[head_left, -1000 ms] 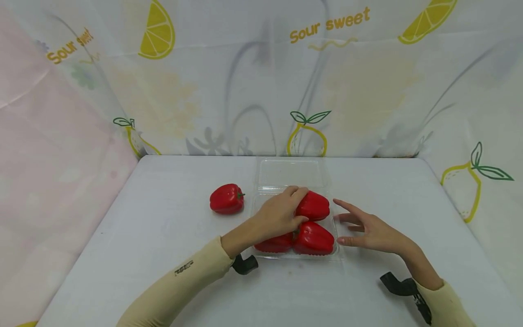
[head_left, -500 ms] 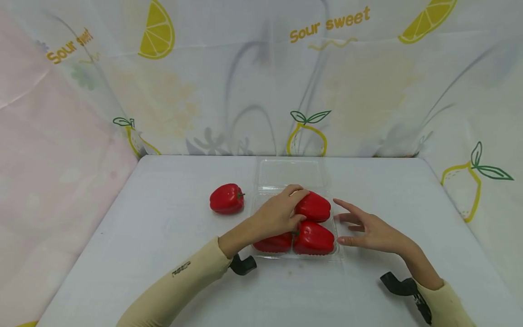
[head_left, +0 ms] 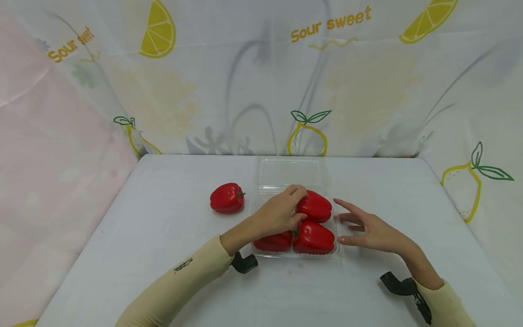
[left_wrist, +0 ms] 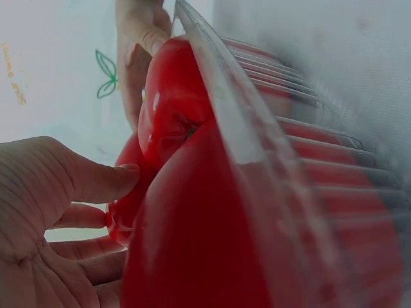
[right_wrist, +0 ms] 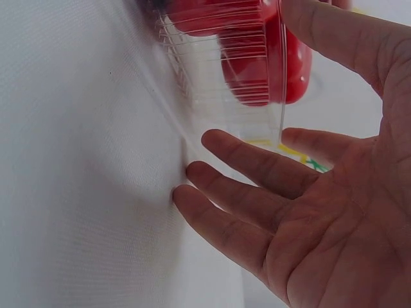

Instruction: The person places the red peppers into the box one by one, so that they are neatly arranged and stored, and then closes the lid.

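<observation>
My left hand (head_left: 279, 211) holds a red bell pepper (head_left: 316, 206) by its stem end, at the back right of a clear plastic clamshell box (head_left: 300, 256). Thumb and fingers lie on either side of that pepper, also seen in the left wrist view. Two more red bell peppers sit in the front of the box: the right pepper (head_left: 313, 238) shows well, while the left pepper (head_left: 273, 243) is partly behind my wrist. With spread fingers, my right hand (head_left: 369, 231) stays beside the box's right side, fingertips right at its wall (right_wrist: 218, 109) in the right wrist view.
The box's lid (head_left: 291, 172) lies folded back toward the rear of the white table (head_left: 171, 254). Left of the box a fourth bell pepper (head_left: 226, 198) lies on the table. A lemon-printed cloth (head_left: 253, 81) hangs behind.
The pepper in my left hand has shifted slightly to the right within the box. My right hand has stayed in place.
</observation>
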Tool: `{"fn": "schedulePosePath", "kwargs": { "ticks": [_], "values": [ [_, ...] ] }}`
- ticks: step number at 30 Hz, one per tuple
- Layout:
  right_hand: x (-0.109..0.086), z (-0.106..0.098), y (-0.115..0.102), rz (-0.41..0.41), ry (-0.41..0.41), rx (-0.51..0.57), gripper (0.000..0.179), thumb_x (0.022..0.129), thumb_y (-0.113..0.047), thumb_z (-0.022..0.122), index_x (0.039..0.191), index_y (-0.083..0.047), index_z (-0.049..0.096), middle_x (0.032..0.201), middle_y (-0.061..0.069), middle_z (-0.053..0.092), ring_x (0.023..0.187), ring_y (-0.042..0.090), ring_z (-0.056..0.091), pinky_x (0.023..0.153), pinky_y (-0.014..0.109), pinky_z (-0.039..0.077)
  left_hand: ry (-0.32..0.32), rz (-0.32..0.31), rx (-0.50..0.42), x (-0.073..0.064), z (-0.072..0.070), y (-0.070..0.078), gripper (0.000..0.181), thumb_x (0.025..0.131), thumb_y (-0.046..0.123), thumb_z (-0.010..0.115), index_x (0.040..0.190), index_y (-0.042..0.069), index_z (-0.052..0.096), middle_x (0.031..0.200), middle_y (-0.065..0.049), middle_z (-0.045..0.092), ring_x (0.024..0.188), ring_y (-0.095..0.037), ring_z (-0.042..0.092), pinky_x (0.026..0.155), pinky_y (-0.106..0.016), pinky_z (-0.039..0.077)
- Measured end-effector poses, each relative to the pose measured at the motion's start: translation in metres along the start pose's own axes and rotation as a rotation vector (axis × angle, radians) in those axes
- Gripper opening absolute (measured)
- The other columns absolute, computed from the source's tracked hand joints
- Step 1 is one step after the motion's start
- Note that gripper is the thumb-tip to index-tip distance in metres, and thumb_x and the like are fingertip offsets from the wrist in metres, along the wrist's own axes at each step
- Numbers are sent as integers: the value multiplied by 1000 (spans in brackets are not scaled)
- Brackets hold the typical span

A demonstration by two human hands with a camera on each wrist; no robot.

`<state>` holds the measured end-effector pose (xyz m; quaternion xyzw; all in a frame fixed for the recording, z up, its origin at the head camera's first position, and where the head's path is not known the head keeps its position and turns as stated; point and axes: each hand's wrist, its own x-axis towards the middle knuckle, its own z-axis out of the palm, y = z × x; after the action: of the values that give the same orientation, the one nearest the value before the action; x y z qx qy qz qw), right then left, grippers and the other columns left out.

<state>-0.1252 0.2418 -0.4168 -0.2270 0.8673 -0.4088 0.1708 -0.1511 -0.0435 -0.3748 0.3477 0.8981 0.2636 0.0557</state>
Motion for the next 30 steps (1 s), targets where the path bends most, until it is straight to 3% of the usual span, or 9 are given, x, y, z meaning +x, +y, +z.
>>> {"fn": "schedulePosePath", "kwargs": {
  "ticks": [10, 25, 30],
  "values": [
    [0, -1, -1, 2, -2, 9, 95, 80, -33, 79, 155, -18, 24, 136, 20, 54, 122, 41, 54, 90, 51, 53, -20, -33, 33, 5, 1, 3, 45, 89, 16, 74, 127, 9, 50, 134, -8, 51, 106, -18, 59, 84, -30, 55],
    [1, -2, -1, 1, -15, 21, 93, 82, -33, 78, 156, -17, 23, 138, 20, 52, 124, 40, 52, 91, 50, 52, -21, -111, -65, 7, 4, 2, 47, 89, 14, 73, 130, 9, 50, 134, -6, 51, 110, -18, 57, 86, -30, 54],
    [2, -1, 0, 13, -21, 32, 94, 82, -33, 78, 156, -17, 23, 139, 20, 52, 125, 40, 51, 92, 49, 52, -26, -115, -53, 8, 5, 5, 45, 90, 13, 72, 130, 7, 52, 133, -6, 52, 107, -17, 58, 87, -28, 53]
  ]
}}
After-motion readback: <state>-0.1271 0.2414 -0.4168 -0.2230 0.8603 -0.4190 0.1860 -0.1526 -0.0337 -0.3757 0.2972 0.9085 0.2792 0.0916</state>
